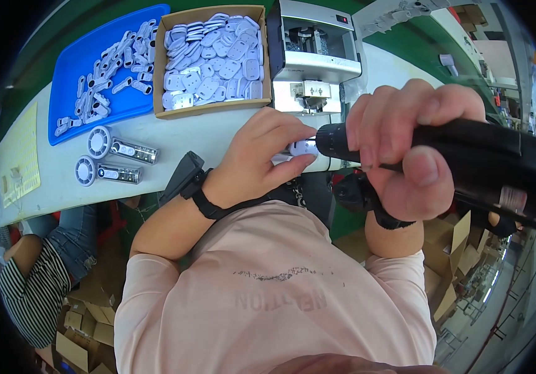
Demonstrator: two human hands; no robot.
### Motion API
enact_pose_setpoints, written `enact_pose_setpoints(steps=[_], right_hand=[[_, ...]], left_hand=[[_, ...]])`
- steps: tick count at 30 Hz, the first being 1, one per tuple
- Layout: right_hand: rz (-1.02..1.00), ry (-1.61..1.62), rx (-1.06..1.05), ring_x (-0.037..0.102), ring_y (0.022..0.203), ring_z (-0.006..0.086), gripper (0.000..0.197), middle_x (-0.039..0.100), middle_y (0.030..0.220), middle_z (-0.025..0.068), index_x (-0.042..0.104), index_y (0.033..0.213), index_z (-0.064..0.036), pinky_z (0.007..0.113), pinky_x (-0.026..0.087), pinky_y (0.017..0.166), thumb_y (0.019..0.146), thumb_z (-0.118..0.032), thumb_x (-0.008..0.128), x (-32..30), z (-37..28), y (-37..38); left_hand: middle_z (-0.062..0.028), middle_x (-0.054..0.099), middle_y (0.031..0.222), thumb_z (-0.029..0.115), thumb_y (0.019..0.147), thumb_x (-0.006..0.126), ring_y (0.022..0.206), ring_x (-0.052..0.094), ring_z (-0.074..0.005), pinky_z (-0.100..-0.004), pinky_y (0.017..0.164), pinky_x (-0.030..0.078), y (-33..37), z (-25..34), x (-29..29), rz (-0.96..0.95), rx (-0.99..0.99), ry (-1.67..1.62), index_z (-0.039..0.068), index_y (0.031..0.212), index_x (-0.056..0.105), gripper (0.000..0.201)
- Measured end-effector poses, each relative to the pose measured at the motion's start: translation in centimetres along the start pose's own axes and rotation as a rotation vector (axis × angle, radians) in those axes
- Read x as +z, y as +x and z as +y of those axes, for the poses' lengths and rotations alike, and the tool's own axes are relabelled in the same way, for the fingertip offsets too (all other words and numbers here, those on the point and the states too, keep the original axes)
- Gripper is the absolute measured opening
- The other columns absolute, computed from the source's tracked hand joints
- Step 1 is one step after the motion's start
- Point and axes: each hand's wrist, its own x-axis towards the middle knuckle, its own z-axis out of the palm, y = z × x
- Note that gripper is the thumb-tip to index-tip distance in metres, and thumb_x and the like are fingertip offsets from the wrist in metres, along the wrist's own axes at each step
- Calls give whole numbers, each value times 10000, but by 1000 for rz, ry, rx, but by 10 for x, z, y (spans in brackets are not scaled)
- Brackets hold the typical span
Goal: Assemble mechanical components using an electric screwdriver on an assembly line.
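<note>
We pinch the small white plastic part (302, 148) in our left hand (262, 156) at the table (174, 140) edge, steadying it against the black electric screwdriver (467, 159) our right hand (405, 140) grips.

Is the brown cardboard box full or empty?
Full. The open cardboard box is heaped nearly to its rim with small white plastic parts, which cover its bottom completely.
</note>
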Motion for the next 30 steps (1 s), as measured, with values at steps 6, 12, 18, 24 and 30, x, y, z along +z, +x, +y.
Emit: enact_pose_setpoints(steps=[6, 12, 18, 24, 30], right_hand=[[5, 211, -48, 538, 634, 167, 271, 559, 838, 34, 531, 1168, -76, 359, 481, 656, 956, -178, 666, -22, -9, -10], [305, -59, -43, 582, 618, 191, 138, 599, 765, 87, 573, 1052, -18, 380, 523, 646, 927, -3, 629, -41, 60, 1], [278, -116, 145, 622, 634, 215, 160, 636, 759, 133, 574, 1033, -5, 387, 548, 649, 900, 43, 648, -36, 74, 0], [244, -153, 170, 570, 619, 193, 181, 597, 748, 98, 565, 1125, -19, 378, 510, 640, 950, -35, 607, -28, 40, -25], [-40, 192, -95, 535, 657, 173, 320, 544, 838, 45, 547, 1257, -63, 359, 464, 662, 1000, -243, 612, -26, -14, -8]], left_hand=[[-101, 706, 1045, 90, 783, 875, 908, 649, -310, -402, 789, 531, -4, 5, -1, 2, -2, 50, 47, 1152, 703, 409], [-112, 722, 1078, 102, 779, 887, 939, 673, -328, -405, 817, 540, -10, 2, 3, 53, -4, 40, 53, 1106, 693, 384], [-117, 726, 1088, 109, 772, 895, 953, 679, -330, -406, 825, 544, -9, 0, 1, 72, -16, 47, 49, 1111, 692, 399], [-119, 728, 1082, 104, 766, 900, 958, 680, -332, -407, 823, 546, -5, 0, 1, 54, -8, 57, 52, 1118, 692, 412], [-115, 726, 1061, 110, 769, 900, 956, 679, -331, -406, 821, 547, -4, 2, 4, 80, -5, 41, 56, 1120, 695, 411]])
